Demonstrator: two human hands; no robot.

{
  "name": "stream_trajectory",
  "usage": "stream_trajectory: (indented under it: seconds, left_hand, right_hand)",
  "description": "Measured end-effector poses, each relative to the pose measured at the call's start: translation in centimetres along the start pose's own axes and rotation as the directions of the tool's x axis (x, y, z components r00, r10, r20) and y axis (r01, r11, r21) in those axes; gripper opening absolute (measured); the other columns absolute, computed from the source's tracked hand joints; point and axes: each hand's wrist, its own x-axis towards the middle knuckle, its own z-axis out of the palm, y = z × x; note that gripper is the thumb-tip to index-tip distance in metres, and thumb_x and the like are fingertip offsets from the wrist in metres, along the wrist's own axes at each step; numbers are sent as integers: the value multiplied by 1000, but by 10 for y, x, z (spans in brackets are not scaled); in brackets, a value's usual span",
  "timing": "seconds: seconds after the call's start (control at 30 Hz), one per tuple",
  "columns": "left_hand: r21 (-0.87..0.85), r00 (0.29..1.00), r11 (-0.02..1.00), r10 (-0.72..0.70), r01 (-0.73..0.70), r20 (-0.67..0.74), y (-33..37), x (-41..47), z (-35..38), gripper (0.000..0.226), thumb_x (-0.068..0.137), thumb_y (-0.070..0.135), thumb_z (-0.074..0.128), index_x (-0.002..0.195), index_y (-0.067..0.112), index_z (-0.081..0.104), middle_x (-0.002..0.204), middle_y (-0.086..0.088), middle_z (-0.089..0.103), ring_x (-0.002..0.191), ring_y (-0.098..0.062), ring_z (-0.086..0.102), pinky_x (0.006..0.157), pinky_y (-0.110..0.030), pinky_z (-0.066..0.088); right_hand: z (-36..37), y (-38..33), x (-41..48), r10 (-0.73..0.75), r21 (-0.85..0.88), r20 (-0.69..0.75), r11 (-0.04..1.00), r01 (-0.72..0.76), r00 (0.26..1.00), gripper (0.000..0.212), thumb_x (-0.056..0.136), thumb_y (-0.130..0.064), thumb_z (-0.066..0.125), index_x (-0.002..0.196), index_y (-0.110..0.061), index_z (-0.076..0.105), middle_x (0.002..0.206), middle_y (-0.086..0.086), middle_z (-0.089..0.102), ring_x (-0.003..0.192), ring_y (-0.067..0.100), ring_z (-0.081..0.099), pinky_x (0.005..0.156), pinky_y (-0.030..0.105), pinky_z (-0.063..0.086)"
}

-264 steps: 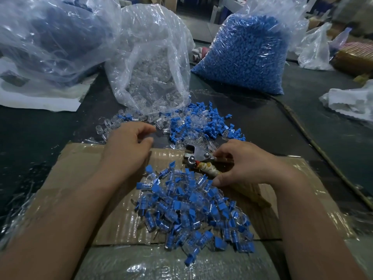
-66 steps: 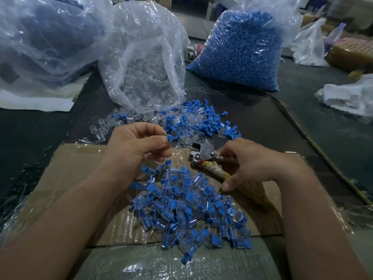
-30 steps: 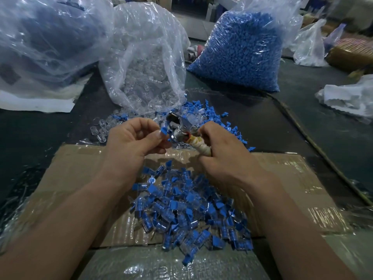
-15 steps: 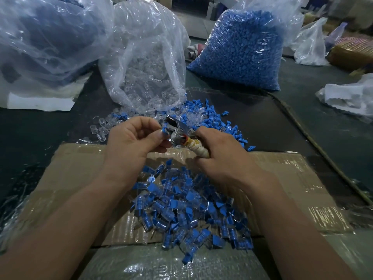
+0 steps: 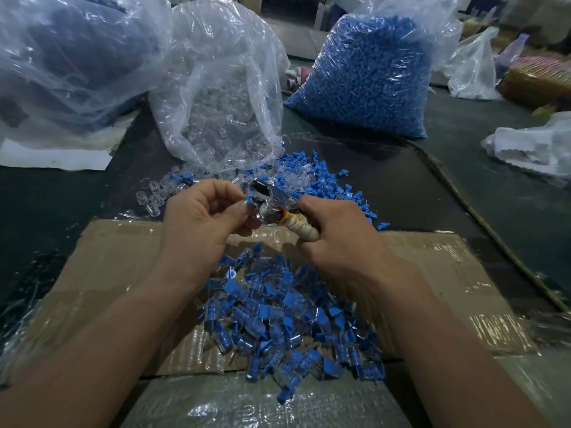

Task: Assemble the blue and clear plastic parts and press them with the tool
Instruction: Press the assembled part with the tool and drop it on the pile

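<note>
My right hand (image 5: 336,233) grips the taped handle of a metal pressing tool (image 5: 268,202), held up over the table. My left hand (image 5: 200,223) pinches a small blue and clear part (image 5: 249,199) at the tool's jaws. Below my hands a heap of joined blue and clear parts (image 5: 287,316) lies on a cardboard sheet (image 5: 102,270). Beyond my hands, loose blue pieces (image 5: 321,180) and loose clear pieces (image 5: 154,196) are scattered on the dark table.
An open bag of clear pieces (image 5: 222,103) stands behind the loose parts. A full bag of blue pieces (image 5: 367,78) stands at the back right, a large plastic bag (image 5: 68,57) at the back left. Crumpled white plastic (image 5: 534,146) lies at the right.
My right hand picked the tool up off the cardboard and brought it to my left hand, which holds a part at the jaws. In the last second little has shifted.
</note>
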Motion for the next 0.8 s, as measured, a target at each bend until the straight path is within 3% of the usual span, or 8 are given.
stream_trajectory:
  seconds: [0.33, 0.53, 0.67, 0.8]
  left_hand:
    - [30, 1000, 999, -21, 21, -13, 3, -1, -1, 20, 81, -7, 58, 75, 12, 58, 59, 6, 67, 52, -6, 64, 51, -13, 50]
    - [-12, 991, 995, -100, 99, -89, 5, 2, -8, 17, 80, -2, 62, 77, 14, 63, 62, 1, 68, 56, -11, 66, 52, -18, 52]
    - [51, 985, 985, -167, 165, 33, 10, 2, -11, 10, 73, 7, 65, 75, 16, 68, 61, 2, 68, 51, -6, 60, 43, -15, 47]
    - [204, 956, 965, -206, 164, 207, 12, 0, -9, 12, 68, 9, 70, 70, 20, 67, 63, 0, 68, 49, -6, 56, 47, -15, 49]
  right_hand:
    - [4, 4, 1, -15, -38, -34, 999, 14, 999, 24, 72, -22, 67, 77, -28, 44, 65, -19, 41, 61, 2, 40, 57, 24, 31]
    - [-2, 18, 2, 68, -111, 13, 992, -66, 998, 16, 75, -24, 67, 87, -21, 57, 76, -13, 50, 68, 3, 44, 57, 25, 35]
    - [-6, 24, 1, 153, -165, 70, 976, -140, 986, 23, 73, -24, 69, 95, -21, 60, 85, -7, 57, 76, 11, 50, 66, 31, 45]
    - [-9, 28, 1, 178, -178, 90, 971, -160, 980, 31, 70, -29, 72, 100, -23, 61, 88, -7, 58, 81, 14, 53, 66, 30, 43]
